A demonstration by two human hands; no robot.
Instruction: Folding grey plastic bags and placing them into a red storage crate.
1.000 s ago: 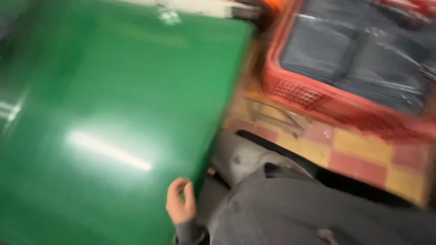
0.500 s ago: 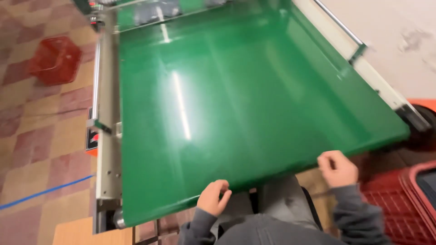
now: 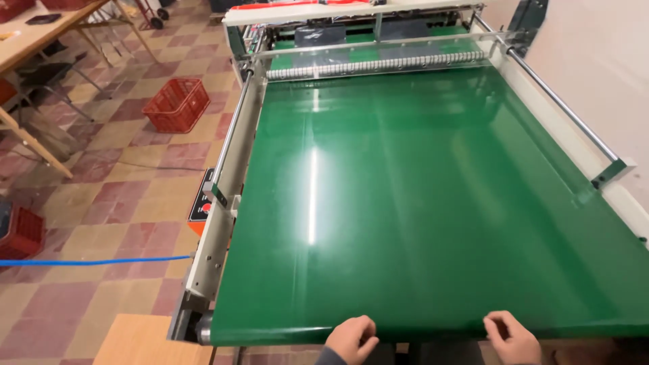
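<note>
Left hand: the left hand (image 3: pixel 350 338) rests on the near edge of the green conveyor belt (image 3: pixel 419 203), bottom centre of frame, fingers curled together, gripping nothing.
Right hand: the right hand (image 3: pixel 511 336), lower right, sits on the same edge, fingers loosely curled together.
Belt: fills the frame's middle, glossy.
Surroundings: red plastic crate (image 3: pixel 177 103) on the tiled floor, upper left; blue hose (image 3: pixel 88 261) at left.

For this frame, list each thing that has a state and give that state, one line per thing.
Left hand: fingers curled, empty, at the belt's near edge.
Right hand: fingers curled, empty, at the same edge.
Green conveyor belt: bare, glossy, nothing lying on it.
Red crate: upright on the tiled floor, looks empty.
Blue hose: stretched along the floor.
</note>
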